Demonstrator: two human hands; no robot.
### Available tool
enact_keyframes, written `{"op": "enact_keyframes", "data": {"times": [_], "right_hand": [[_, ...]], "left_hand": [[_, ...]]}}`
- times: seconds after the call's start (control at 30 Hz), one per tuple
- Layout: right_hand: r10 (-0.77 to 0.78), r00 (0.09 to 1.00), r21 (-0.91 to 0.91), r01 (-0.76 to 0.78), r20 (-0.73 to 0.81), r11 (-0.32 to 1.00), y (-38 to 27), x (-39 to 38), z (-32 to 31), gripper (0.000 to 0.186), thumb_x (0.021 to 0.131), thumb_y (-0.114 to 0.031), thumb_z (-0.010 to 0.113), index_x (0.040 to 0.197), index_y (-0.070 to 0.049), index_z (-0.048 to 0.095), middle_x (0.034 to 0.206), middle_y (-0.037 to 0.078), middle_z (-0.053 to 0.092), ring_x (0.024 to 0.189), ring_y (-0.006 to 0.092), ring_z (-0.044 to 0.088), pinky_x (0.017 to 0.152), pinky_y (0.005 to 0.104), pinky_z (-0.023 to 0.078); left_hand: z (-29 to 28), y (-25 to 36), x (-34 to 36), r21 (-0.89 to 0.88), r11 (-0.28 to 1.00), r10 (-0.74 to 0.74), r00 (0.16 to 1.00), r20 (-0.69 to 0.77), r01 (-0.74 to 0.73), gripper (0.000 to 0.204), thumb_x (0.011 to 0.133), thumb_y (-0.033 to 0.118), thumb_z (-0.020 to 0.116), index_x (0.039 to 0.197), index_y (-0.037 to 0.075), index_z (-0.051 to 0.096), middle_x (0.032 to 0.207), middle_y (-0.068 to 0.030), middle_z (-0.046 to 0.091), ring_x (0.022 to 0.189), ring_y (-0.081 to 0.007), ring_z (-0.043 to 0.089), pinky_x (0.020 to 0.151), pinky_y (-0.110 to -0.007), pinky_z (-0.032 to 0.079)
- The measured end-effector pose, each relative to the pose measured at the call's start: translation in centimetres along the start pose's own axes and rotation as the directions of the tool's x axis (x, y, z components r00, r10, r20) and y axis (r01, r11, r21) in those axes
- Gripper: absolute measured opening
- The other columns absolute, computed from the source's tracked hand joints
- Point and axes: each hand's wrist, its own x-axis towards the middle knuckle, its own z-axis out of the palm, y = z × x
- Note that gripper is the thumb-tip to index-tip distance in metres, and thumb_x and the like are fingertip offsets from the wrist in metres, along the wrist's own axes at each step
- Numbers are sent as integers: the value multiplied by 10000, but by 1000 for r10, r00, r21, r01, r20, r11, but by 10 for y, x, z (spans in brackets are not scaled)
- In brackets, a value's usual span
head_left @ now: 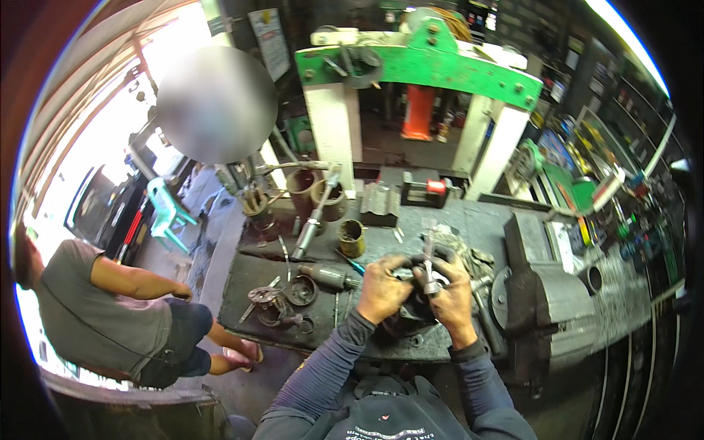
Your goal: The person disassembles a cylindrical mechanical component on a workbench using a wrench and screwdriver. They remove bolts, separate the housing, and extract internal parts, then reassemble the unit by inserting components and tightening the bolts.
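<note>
Both my hands are at the front edge of the workbench, over a dark round metal part. My left hand is curled at the part's upper left, its thumb and fingers closed around a piece I cannot make out. In my right hand is a slim, light-coloured tool pointing away from me, gripped between thumb and fingers; its exact kind does not show. The fingertips of both hands nearly meet. A crumpled, stained rag lies just beyond my right hand.
To the right stands a large bench vise; a hammer lies beside it. Left are dirty metal parts, a dark cylindrical tool and tool-filled cans. Behind rises a green-and-white press. Another person is at far left.
</note>
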Motion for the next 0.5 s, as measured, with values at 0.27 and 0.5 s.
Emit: {"op": "enact_keyframes", "data": {"times": [0.27,0.5], "right_hand": [[29,1000,7,-29,0,1000,-3,-5,-2,296,884,-146,835,1180,-125,826,1297,163,674,1256,341,614,1082,424,462],[14,1000,55,-13,-21,998,-1,-4,1,298,872,-108,838,1169,-90,818,1294,153,682,1262,322,619,1078,416,469]], "left_hand": [[-16,3,3,-126,918,-322,890,323,377,349,865,1,697,1210,-48,720,1256,-221,726,1189,-259,704,1004,-404,544],[-7,2,7,-41,998,55,996,64,-52,406,816,47,747,1216,-17,719,1137,-233,754,1052,-367,742,921,-413,567]]}}
